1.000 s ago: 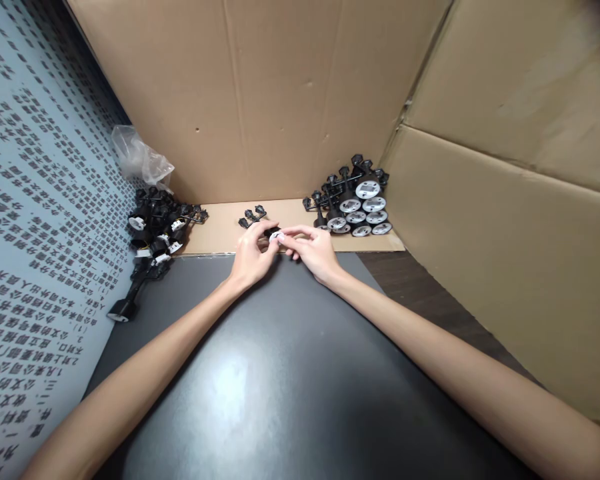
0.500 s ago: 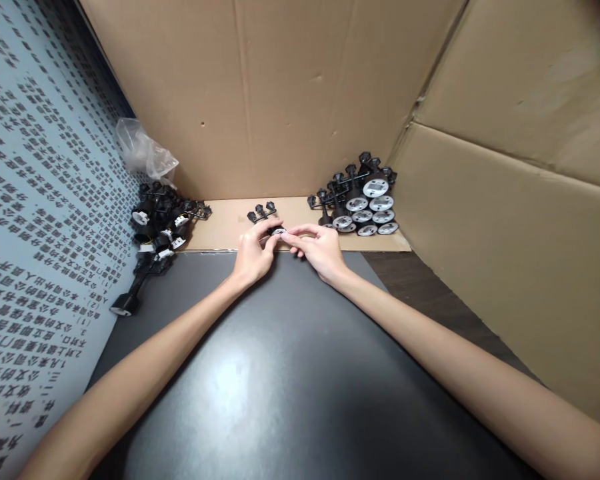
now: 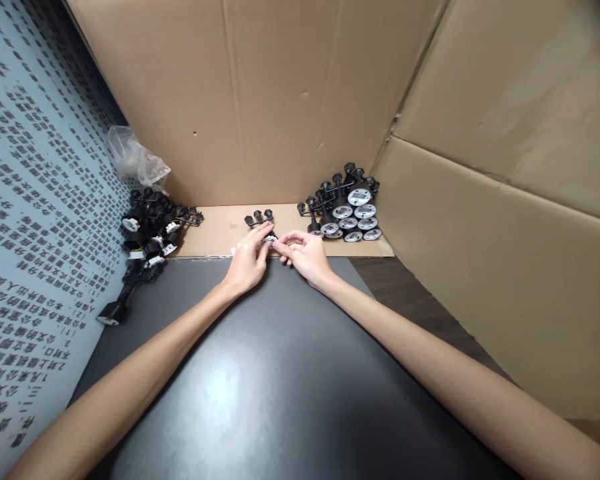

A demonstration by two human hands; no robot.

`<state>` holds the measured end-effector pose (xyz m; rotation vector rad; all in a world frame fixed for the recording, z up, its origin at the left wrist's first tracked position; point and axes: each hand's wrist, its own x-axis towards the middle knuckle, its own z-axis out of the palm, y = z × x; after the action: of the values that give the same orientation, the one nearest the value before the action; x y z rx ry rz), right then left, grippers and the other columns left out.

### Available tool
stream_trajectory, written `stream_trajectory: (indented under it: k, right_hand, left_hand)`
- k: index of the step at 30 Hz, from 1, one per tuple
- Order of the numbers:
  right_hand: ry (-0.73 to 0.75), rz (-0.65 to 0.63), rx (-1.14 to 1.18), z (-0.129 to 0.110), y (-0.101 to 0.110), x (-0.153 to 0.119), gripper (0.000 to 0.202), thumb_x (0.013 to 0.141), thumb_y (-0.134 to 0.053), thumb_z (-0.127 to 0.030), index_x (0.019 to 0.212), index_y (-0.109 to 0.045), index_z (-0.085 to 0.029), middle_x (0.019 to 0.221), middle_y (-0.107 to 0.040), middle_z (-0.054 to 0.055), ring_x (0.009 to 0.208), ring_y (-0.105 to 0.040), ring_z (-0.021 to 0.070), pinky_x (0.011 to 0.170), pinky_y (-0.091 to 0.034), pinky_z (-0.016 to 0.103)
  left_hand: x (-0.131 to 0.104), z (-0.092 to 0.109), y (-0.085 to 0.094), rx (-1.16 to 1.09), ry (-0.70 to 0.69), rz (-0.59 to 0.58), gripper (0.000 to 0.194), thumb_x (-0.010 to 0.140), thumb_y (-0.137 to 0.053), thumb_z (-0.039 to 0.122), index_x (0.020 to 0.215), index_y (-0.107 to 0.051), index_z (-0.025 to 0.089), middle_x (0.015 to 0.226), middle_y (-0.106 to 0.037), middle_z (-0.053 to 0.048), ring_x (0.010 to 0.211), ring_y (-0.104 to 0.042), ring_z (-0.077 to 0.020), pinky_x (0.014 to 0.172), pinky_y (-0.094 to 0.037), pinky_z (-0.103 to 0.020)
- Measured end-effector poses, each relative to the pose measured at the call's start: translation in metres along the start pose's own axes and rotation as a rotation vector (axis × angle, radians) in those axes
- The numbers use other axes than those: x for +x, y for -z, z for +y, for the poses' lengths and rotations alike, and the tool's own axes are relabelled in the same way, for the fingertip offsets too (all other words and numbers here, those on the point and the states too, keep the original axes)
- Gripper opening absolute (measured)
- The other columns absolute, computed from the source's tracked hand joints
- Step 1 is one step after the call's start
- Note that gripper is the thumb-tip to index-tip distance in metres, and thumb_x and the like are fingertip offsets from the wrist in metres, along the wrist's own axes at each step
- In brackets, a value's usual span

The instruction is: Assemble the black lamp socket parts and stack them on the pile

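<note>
Both hands meet at the far edge of the bench (image 3: 275,373), near the middle of that edge, over a strip of cardboard (image 3: 220,230). Between them is a black lamp piece (image 3: 258,219), its three small heads pointing away toward the cardboard wall (image 3: 280,100) and its white base (image 3: 269,240) turned toward the person. The left hand (image 3: 250,261) is curled around the base end, fingers laid over the top and thumb beneath. The right hand (image 3: 307,257) is bent in from the other side, thumb and forefinger brought together at the base's right rim, the other fingers folded under. The fingertips hide much of the base, so what exactly the right hand pinches there is hard to tell.

At the strip's right end is a stack of similar pieces (image 3: 349,223), white discs facing the person. At its left end is a looser heap of black pieces (image 3: 153,223), some with white parts showing, below a clear plastic bag (image 3: 137,159). Another lamp (image 3: 114,312) lies by the bench's left edge.
</note>
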<state>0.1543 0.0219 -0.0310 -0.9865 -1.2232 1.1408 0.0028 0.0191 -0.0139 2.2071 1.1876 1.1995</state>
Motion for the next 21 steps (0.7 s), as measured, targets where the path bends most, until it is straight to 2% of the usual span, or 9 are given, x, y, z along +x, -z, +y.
stream_trajectory:
  k: [9, 12, 21]
  right_hand:
    - [-0.046, 0.010, -0.002, -0.0015, -0.0008, 0.0012, 0.040, 0.056, -0.085, -0.046, 0.071, -0.064, -0.015, 0.058, -0.063, 0.001, 0.050, -0.057, 0.0126, 0.045, -0.042, 0.023]
    - [-0.056, 0.012, -0.001, -0.0024, -0.0009, 0.0009, 0.037, 0.057, -0.084, -0.044, 0.072, -0.065, -0.014, 0.057, -0.063, 0.001, 0.050, -0.058, 0.0121, 0.046, -0.042, 0.022]
    - [-0.078, 0.075, 0.041, -0.0058, -0.0030, 0.0019, 0.035, 0.056, -0.084, -0.041, 0.072, -0.068, -0.014, 0.059, -0.065, 0.003, 0.049, -0.057, 0.0121, 0.041, -0.041, 0.021]
  left_hand:
    - [0.0022, -0.0019, 0.0011, -0.029, 0.073, 0.011, 0.038, 0.092, -0.049, 0.017, 0.128, -0.063, 0.019, 0.137, -0.058, -0.008, 0.133, -0.050, -0.0216, 0.114, -0.038, -0.043]
    - [0.0022, 0.0002, 0.0027, 0.013, 0.079, -0.014, 0.040, 0.093, -0.047, 0.017, 0.131, -0.060, 0.016, 0.140, -0.055, -0.009, 0.134, -0.049, -0.0215, 0.115, -0.037, -0.041]
    - [0.0022, -0.0027, 0.0042, -0.013, 0.070, -0.060, 0.044, 0.096, -0.044, 0.024, 0.139, -0.052, 0.020, 0.147, -0.046, -0.006, 0.140, -0.040, -0.0210, 0.119, -0.029, -0.041]
